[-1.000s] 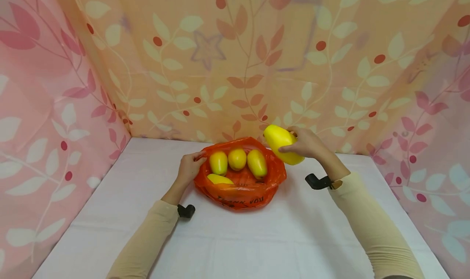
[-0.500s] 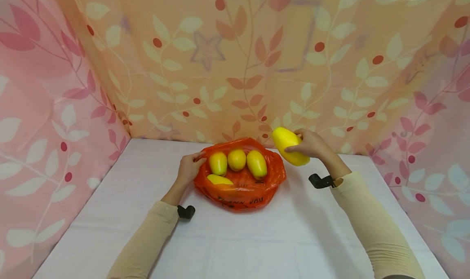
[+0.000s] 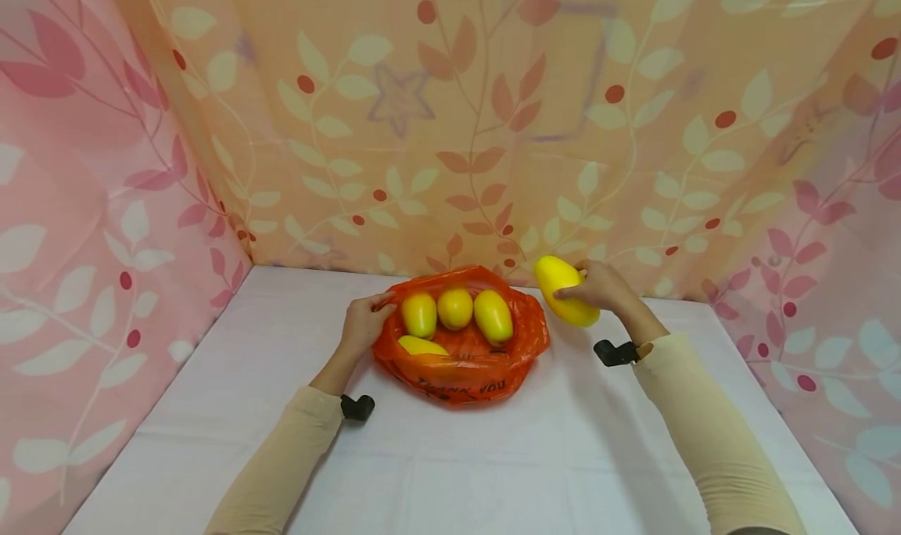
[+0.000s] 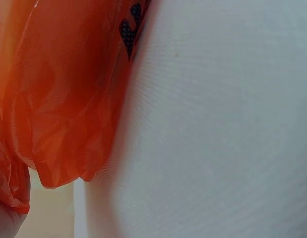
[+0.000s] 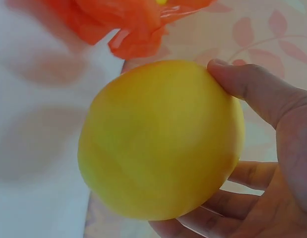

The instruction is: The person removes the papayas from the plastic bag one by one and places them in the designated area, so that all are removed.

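A red plastic bag [image 3: 461, 380] printed with "THANK YOU" stands with its mouth spread wide on the table. Several yellow mangoes [image 3: 493, 316] sit inside it, and one of them, a mango [image 3: 421, 346] at the front left, is partly hidden by the bag's front edge. My left hand [image 3: 363, 321] pinches the bag's left rim; the left wrist view shows the bunched red plastic [image 4: 69, 124] at close range. Right of the bag, my right hand [image 3: 607, 286] grips a large yellow mango [image 3: 563, 291] in the air, thumb on one side and fingers behind it.
White cloth covers the table [image 3: 493, 472]. A floral curtain [image 3: 317, 128] rises behind its back edge, and pink floral cloth [image 3: 63, 206] hangs at both sides. Black wrist mounts [image 3: 615, 353] stick out from both forearms.
My right hand has carried the large mango rightward and slightly down, away from the bag's right rim. My left hand and the bag stay where they were.
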A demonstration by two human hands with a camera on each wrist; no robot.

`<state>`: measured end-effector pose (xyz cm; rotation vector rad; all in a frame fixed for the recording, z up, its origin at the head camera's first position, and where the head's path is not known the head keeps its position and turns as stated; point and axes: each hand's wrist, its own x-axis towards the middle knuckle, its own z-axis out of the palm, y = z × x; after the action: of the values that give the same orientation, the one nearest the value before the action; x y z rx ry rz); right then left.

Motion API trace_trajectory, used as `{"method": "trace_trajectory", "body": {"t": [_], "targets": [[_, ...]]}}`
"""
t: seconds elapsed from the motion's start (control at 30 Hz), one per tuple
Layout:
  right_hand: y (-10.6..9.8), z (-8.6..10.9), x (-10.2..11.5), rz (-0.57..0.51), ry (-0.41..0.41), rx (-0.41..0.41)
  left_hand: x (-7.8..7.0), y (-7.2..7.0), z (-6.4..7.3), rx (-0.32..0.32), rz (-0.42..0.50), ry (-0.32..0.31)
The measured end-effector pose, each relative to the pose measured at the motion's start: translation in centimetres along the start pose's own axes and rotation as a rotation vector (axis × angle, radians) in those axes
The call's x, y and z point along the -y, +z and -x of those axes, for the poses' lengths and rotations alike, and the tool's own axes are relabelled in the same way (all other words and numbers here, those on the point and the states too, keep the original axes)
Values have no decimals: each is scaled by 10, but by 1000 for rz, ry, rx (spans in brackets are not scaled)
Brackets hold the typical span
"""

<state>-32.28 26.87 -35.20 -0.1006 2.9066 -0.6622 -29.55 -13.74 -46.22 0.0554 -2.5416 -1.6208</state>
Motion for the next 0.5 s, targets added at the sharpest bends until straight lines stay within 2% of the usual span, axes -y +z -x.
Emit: {"method": "trace_trajectory", "body": {"t": [0.5], "targets": [[17,-15,-22,-21,94,20,-1,1,1,-3,-9,-1]]}}
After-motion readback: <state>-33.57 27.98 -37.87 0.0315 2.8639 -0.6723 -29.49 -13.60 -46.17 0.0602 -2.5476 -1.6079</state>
